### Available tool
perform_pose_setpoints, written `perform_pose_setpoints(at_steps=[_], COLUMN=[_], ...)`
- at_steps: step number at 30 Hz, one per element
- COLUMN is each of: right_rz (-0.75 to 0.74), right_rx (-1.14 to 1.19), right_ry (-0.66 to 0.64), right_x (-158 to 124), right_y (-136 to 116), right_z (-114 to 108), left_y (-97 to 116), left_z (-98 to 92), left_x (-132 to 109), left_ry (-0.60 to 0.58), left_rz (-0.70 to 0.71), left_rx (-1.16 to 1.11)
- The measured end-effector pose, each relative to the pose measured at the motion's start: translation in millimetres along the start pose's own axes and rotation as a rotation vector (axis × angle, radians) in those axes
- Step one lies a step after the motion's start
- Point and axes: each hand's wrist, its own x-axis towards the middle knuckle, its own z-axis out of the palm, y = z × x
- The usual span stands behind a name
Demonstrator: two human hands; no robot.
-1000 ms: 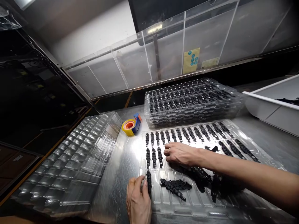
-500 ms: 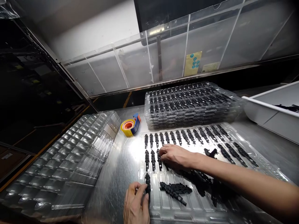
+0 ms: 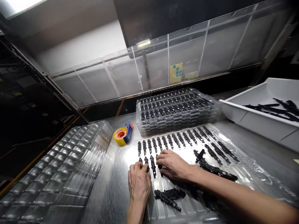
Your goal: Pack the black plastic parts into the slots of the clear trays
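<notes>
A clear plastic tray [image 3: 235, 172] with rows of pockets lies in front of me on the steel bench. Small black parts [image 3: 163, 142] fill its far row and part of the second. My left hand [image 3: 139, 182] rests flat on the tray's left edge, fingers stretched over the black parts of the second row. My right hand [image 3: 171, 164] lies palm down just right of it, fingertips curled onto a black part in the same row. A loose heap of black parts [image 3: 170, 196] sits on the tray near me. More loose parts [image 3: 211, 166] lie beside my right forearm.
A stack of filled trays [image 3: 175, 109] stands behind the working tray. Empty clear trays [image 3: 70, 165] are stacked at the left. A yellow tape roll in a blue dispenser [image 3: 122, 134] sits between them. A white bin [image 3: 261, 116] with long black pieces stands at the right. A clear screen closes the back.
My left hand has moved up from the tray's near left corner to the second row, beside my right hand. My right hand shifted slightly left. The view has swung right, showing more of the white bin.
</notes>
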Motion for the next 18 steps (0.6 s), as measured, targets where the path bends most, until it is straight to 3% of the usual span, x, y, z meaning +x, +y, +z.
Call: perform_pose_setpoints(at_steps=[3,5,8,10,14,18], right_rz=[0.098,0.239,0.401,0.451,0.537,0.565], right_rx=[0.017,0.004,-0.043,-0.055,-0.026,0.008], right_ry=[0.063,0.086,-0.001,-0.066,-0.087,-0.087], right_x=[-20,-39,-61,-67,-61,-53], right_y=[11,16,15,11,3,4], right_z=[-13,-20,-26,-25,-25,-28], left_y=[-7,-5,15,39,81,86], left_z=[1.8,4.3,10.1,14.8,24.5,31.4], left_x=[-4,-9,-13,-14,-12,-12], left_ry=[0.041,0.156,0.289,0.221,-0.062,-0.076], left_rz=[0.025,0.052,0.137,0.216,0.279,0.223], left_rx=[0.014,-0.006,-0.104,-0.159,-0.141,-0.182])
